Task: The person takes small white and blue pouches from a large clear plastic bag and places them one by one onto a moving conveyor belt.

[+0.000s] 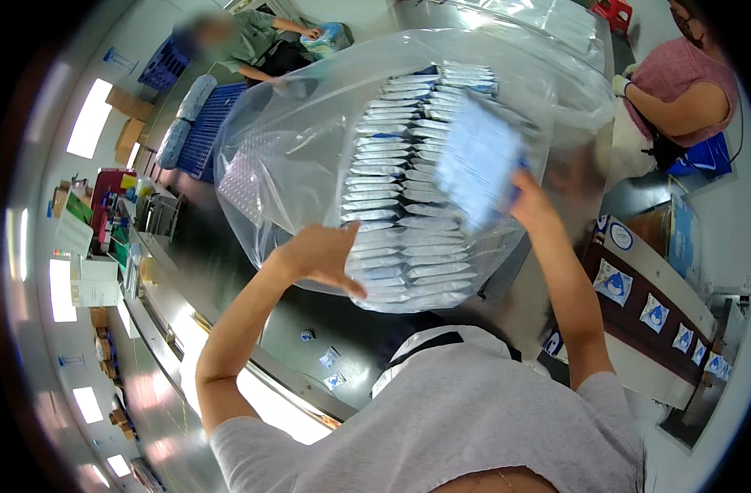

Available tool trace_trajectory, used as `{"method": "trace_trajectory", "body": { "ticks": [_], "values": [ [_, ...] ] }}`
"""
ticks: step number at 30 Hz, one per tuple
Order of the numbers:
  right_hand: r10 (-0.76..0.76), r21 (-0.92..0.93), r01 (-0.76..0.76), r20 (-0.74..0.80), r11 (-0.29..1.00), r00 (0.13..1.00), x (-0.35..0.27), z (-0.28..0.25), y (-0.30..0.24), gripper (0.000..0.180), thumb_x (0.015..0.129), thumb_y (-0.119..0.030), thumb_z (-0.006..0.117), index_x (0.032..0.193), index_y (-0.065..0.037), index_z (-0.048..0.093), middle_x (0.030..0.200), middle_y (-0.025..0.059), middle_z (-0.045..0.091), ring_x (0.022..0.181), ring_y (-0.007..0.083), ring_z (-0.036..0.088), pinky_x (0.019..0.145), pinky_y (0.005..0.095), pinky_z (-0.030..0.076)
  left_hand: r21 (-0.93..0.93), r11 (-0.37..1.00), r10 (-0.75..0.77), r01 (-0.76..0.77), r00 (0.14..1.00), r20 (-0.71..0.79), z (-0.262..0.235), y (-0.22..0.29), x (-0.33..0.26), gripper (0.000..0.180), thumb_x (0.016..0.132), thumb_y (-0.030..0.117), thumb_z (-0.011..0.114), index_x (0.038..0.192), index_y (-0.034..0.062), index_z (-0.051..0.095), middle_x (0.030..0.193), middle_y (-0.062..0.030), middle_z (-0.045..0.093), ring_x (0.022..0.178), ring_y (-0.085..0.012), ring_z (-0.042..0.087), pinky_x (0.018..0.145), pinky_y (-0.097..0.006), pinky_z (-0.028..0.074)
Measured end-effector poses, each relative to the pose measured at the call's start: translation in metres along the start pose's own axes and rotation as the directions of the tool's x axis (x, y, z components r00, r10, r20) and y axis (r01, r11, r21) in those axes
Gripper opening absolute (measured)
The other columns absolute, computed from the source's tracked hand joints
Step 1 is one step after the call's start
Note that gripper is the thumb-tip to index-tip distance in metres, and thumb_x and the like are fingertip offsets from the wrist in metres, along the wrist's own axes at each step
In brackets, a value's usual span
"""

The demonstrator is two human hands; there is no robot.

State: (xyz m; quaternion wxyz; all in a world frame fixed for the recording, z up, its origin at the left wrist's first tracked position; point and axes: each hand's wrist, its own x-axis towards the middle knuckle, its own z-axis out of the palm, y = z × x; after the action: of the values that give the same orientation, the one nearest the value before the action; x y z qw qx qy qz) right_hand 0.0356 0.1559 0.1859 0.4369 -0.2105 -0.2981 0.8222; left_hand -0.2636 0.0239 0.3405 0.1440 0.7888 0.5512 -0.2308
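Note:
Two rows of flat, pale sealed packets (379, 178) stand on edge, packed close together inside a large clear plastic bag (285, 148). My left hand (319, 259) is at the near left side of the rows, thumb and fingers apart, nothing held; whether it touches the plastic is hard to tell. In my right hand (533, 201) is a light blue packet (478, 164), blurred by motion and gripped by its right edge. It is raised over the right row and hides part of it.
Small white and blue packets (655, 313) lie on a dark conveyor belt (638, 341) at right. A co-worker in pink (692, 86) stands at far right; another person (260, 45) sits at far left. A blue crate (211, 123) stands beyond the bag. Several loose packets (330, 358) lie on the metal table.

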Motion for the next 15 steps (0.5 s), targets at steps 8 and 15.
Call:
{"method": "trace_trajectory", "body": {
  "ticks": [8,15],
  "values": [
    [0.322,-0.855,0.412,0.312,-0.314,0.894,0.045,0.168,0.061,0.085,0.053,-0.051,0.081,0.106,0.005,0.045,0.090,0.0169,0.060,0.083,0.0286,0.061,0.070,0.0398,0.048,0.248,0.874,0.479,-0.418,0.829,-0.288,-0.016,0.041,-0.080,0.008,0.068,0.015,0.062,0.063,0.0088,0.059,0.065,-0.0018,0.059,0.085,-0.0176,0.058,0.090,-0.037,0.038],
    [0.563,-0.631,0.616,0.322,-0.472,0.761,-0.040,0.177,0.156,0.089,0.072,-0.059,0.061,0.124,0.009,0.037,0.124,0.0295,0.043,0.121,0.0447,0.037,0.089,0.0602,0.034,0.289,0.888,0.447,-0.358,0.818,-0.361,-0.004,0.044,-0.110,0.012,0.060,0.015,0.063,0.065,0.0087,0.054,0.062,0.0018,0.055,0.080,-0.0133,0.055,0.087,-0.035,0.042]
  ]
}}
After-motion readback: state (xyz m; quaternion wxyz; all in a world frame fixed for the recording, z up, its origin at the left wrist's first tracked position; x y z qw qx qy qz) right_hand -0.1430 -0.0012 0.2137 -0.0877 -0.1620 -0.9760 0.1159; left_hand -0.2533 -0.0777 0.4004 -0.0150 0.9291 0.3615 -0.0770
